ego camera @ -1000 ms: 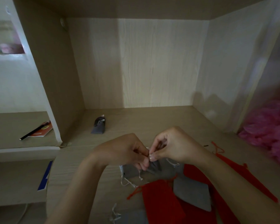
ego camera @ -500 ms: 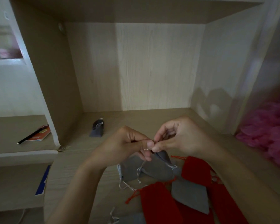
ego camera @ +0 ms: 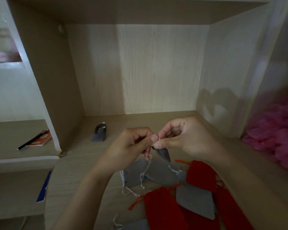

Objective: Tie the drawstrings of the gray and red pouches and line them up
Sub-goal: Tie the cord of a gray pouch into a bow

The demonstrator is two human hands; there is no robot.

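Tying in progress: one gray pouch [ego camera: 163, 153], held up above the shelf board [ego camera: 83, 163]. Its neck is gathered between both hands and its body hangs below the fingertips, over the loose heap.

Risk, as a judgement: the thin drawstring [ego camera: 141, 178] trails slack from the left hand. It could slip out of the pinch before a knot closes, letting the neck fall open.

Risk, as a judgement: the dangling cord ends hang just above the heap and may snag its cords, dragging other pouches out of place.

Left hand [ego camera: 133, 145]: fingers curled, thumb and forefinger pinched narrow on the cord at the pouch neck.

Right hand [ego camera: 186, 138]: thumb and forefinger pinch the neck from the other side, tips meeting the left's. The remaining fingers are curled.

Heap: spare gray pouches [ego camera: 194, 201] and red pouches [ego camera: 160, 208], overlapping, cords loose, toward the near right edge of the board.

Lone gray pouch [ego camera: 99, 134]: neck appears cinched, lying near the far left corner, well apart from the heap.
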